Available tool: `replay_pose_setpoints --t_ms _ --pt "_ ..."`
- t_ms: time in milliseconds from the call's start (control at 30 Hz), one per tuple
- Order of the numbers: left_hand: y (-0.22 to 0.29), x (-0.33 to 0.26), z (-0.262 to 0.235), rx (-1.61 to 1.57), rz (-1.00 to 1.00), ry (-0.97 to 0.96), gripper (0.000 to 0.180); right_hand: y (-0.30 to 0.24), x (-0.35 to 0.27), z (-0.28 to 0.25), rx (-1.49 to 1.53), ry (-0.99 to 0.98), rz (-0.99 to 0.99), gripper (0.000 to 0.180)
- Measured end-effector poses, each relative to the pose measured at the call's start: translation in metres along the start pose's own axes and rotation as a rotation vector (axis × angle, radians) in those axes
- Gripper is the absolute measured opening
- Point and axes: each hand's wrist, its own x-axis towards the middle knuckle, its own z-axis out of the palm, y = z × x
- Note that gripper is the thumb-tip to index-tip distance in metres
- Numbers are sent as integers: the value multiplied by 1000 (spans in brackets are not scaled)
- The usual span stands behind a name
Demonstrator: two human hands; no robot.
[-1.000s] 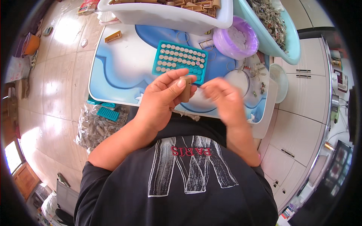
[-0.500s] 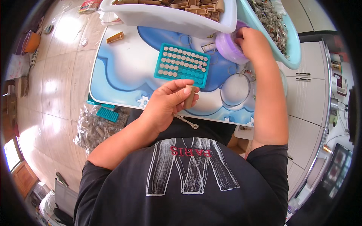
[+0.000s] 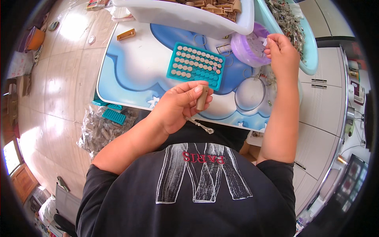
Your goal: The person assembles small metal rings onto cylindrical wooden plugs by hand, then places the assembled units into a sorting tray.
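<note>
My left hand (image 3: 177, 103) is closed round a small brown plastic tube-shaped piece (image 3: 201, 100), held up in front of the near table edge between thumb and fingers. Over the right rim of a translucent purple bowl (image 3: 241, 53), my right hand (image 3: 283, 53) pinches a small whitish piece (image 3: 265, 42), too small to make out. Just beyond my left hand lies a teal tray (image 3: 170, 74), filled with rows of round grey-beige pieces; several of its near-right holes show bare teal. Small pieces inside the bowl cannot be told apart.
A white tub (image 3: 189, 20) of brown plastic pieces stands at the back. Right of it sits a light-blue basin (image 3: 312, 51) of clear-wrapped small items. One brown piece (image 3: 126, 34) lies far left on the blue-white table (image 3: 134, 65). Below on the left is a clear plastic bag (image 3: 92, 132).
My right hand has risen out of the purple bowl toward its right rim, now with a whitish piece in its fingertips. The left hand still holds the brown piece, tilted slightly differently.
</note>
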Motion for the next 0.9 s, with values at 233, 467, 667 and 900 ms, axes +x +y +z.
replay_pose_setpoints --t_ms 233,467,667,900 --pt "-4 1 -3 -27 -12 -29 29 13 -7 5 127 18 -89 17" --pt "-7 4 -3 -6 3 -47 29 0 15 6 -414 -207 -192 18" --pt "-6 6 -4 -6 7 -47 28 8 38 18 -595 -319 -218 20" --pt "-5 5 -3 -14 2 -48 28 9 18 9 -88 -115 -146 20"
